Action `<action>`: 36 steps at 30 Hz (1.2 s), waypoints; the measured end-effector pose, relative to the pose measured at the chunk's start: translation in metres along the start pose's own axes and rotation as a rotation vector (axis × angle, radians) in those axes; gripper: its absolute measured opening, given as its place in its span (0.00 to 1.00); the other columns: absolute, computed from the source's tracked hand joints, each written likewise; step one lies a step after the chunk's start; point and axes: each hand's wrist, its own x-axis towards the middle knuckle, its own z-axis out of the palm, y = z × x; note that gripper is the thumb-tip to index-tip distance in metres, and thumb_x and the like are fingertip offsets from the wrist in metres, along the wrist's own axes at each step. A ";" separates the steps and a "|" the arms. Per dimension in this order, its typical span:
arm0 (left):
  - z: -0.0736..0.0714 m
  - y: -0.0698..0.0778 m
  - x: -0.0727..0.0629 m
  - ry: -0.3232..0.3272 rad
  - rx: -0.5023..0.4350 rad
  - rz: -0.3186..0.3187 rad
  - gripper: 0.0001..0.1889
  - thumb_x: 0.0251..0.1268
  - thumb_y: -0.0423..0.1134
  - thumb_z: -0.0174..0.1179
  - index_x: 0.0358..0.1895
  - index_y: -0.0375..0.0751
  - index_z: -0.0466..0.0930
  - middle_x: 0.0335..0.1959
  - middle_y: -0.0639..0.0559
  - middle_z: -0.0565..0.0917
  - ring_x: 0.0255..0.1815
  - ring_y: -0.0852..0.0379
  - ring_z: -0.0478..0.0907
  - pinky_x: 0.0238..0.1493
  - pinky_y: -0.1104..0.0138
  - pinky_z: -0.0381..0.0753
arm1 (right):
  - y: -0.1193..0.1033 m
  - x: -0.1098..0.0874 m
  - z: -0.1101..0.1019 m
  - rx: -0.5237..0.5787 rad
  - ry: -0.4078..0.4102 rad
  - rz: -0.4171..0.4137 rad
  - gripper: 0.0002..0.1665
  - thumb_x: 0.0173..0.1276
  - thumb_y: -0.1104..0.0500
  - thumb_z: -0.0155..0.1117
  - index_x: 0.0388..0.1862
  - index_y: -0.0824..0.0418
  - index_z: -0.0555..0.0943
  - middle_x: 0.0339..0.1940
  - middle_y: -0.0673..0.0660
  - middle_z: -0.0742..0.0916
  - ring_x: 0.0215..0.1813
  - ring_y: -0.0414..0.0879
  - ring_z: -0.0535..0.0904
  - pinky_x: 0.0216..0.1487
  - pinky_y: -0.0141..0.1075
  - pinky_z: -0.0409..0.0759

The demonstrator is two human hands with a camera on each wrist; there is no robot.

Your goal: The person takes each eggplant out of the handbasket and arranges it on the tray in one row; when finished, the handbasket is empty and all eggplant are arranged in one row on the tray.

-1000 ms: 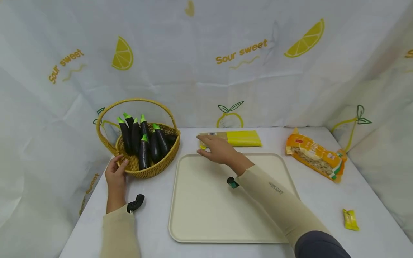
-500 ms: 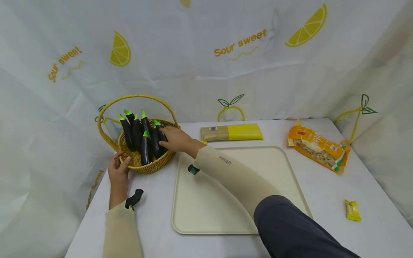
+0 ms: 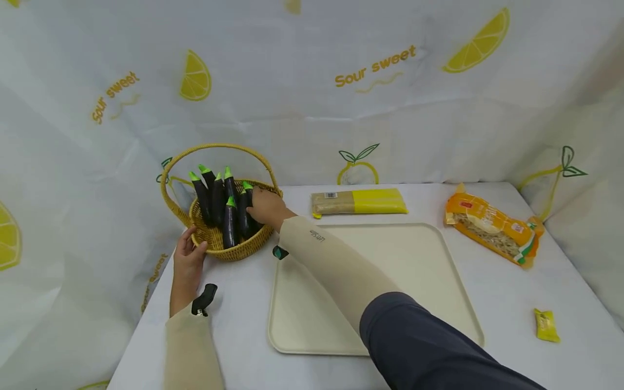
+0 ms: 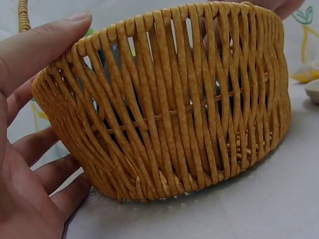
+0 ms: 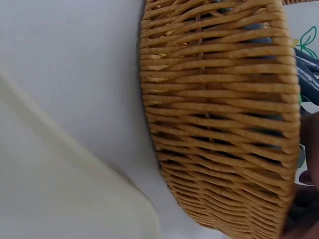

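Head view, nearest: pale tray (image 3: 312,319), small yellow packet (image 3: 546,325) to its right.
Left hand (image 3: 189,262): holds the wicker basket (image 3: 239,252), thumb at its rim, fingers curved against its outer side.
Right hand (image 3: 268,207): among eggplants (image 3: 231,225) inside the basket; fingertips hidden, grip cannot be told.
Behind tray: yellow-and-tan packet (image 3: 361,202), orange bag (image 3: 489,225) farther right.

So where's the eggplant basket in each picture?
Head: the wicker basket stands left of centre, handle up.
Left wrist: it fills the middle, close up.
Right wrist: it fills much of the right half, turned sideways.
Shared landmark: the eggplants inside, partly hidden in both wrist views.
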 end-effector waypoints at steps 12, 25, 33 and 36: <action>-0.002 0.000 -0.002 0.016 0.006 0.000 0.28 0.67 0.19 0.53 0.68 0.40 0.63 0.74 0.44 0.57 0.71 0.49 0.56 0.59 0.72 0.69 | 0.003 -0.015 -0.014 0.436 0.212 -0.023 0.37 0.73 0.47 0.58 0.75 0.58 0.60 0.66 0.56 0.76 0.60 0.48 0.76 0.55 0.40 0.76; 0.000 0.001 -0.004 0.038 0.019 -0.030 0.29 0.67 0.21 0.54 0.70 0.41 0.62 0.75 0.46 0.56 0.71 0.52 0.56 0.59 0.73 0.69 | 0.050 -0.101 -0.007 0.874 0.199 -0.159 0.34 0.70 0.54 0.63 0.71 0.57 0.65 0.52 0.52 0.77 0.49 0.43 0.77 0.39 0.35 0.81; 0.001 -0.002 -0.001 0.044 -0.036 0.007 0.27 0.64 0.19 0.56 0.65 0.41 0.69 0.72 0.44 0.61 0.68 0.51 0.61 0.56 0.72 0.72 | 0.069 -0.128 0.031 0.998 0.179 -0.019 0.32 0.68 0.56 0.65 0.69 0.59 0.67 0.50 0.54 0.77 0.48 0.46 0.79 0.36 0.37 0.83; 0.001 -0.003 -0.001 0.049 -0.047 0.013 0.27 0.64 0.19 0.56 0.65 0.40 0.69 0.72 0.43 0.62 0.67 0.51 0.61 0.56 0.71 0.72 | 0.073 -0.132 0.044 0.976 0.169 0.006 0.32 0.68 0.55 0.66 0.68 0.59 0.67 0.48 0.54 0.78 0.46 0.46 0.79 0.34 0.36 0.82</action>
